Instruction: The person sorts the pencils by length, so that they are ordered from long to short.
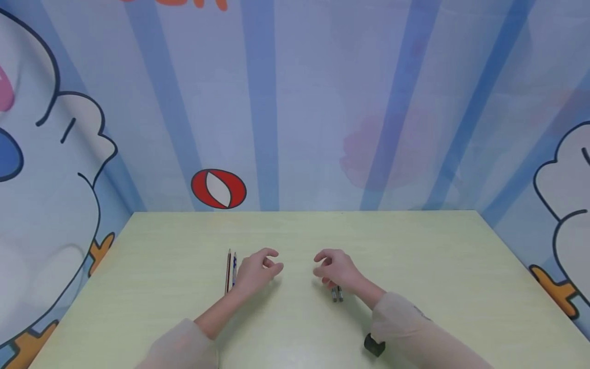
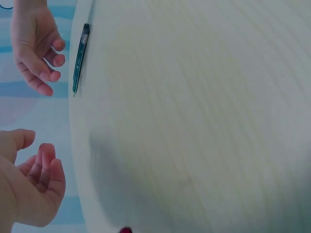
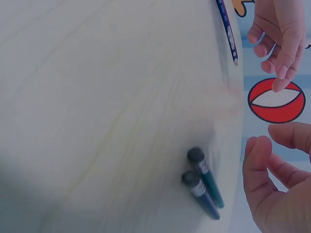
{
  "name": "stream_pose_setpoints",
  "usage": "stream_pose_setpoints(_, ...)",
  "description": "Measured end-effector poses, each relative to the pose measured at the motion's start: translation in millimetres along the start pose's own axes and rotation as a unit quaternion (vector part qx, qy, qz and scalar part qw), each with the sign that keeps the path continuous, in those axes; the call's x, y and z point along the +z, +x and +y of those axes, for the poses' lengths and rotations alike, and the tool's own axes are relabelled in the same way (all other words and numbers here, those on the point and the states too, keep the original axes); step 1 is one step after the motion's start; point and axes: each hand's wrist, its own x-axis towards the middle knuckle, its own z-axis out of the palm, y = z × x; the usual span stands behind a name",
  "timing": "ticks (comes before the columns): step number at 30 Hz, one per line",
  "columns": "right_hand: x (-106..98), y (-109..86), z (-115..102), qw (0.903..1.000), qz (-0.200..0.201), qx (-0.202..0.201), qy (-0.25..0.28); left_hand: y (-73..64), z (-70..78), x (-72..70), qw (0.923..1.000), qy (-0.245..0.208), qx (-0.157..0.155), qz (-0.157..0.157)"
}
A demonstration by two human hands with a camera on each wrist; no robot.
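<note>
My left hand [image 1: 258, 270] hangs above the table with loosely bent fingers and holds nothing. Just left of it lie a dark red-striped pencil [image 1: 228, 271] and a blue patterned pencil [image 1: 234, 267], side by side and partly behind the hand and wrist. Facing it across a gap is my right hand [image 1: 338, 269], also loosely curled around nothing. Under that hand lie two dark pens, a left one [image 1: 334, 295] and a right one [image 1: 340, 294], mostly hidden in the head view. The right wrist view shows their dark ends and blue-green barrels, a green pen [image 3: 209, 179] and a bluer pen [image 3: 200, 195].
The pale yellow table [image 1: 438, 256] reaches back to a blue striped backdrop [image 1: 309, 102] printed with cartoon figures and a red-and-white oval [image 1: 218, 188]. A small black block [image 1: 374, 345] sits at the right sleeve. Shadows of both arms fall on the tabletop.
</note>
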Motion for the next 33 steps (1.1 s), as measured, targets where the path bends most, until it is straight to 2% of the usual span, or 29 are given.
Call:
stream_pose_setpoints(6, -10, -1.1, 7, 0.9993, 0.032, 0.016, -0.006, 3.7, 9.3, 16.9, 0.9997, -0.005, 0.015, -0.019)
stream_pose_setpoints(15, -22, 4.1, 22, 0.9963, 0.064, 0.035, -0.045, 13.4, 20.3, 46.8, 0.9991, -0.002, 0.006, -0.042)
stream_pose_setpoints(24, -25, 7.3, 33, 0.9925, 0.066, 0.036, -0.097, 20.3, 28.9, 71.4, 0.9990, 0.020, 0.013, -0.038)
stream_pose_setpoints(33, -22, 6.8, 36, 0.9914, 0.055, 0.027, -0.115, 26.7, 37.2, 85.5, 0.9989, 0.029, -0.017, -0.032)
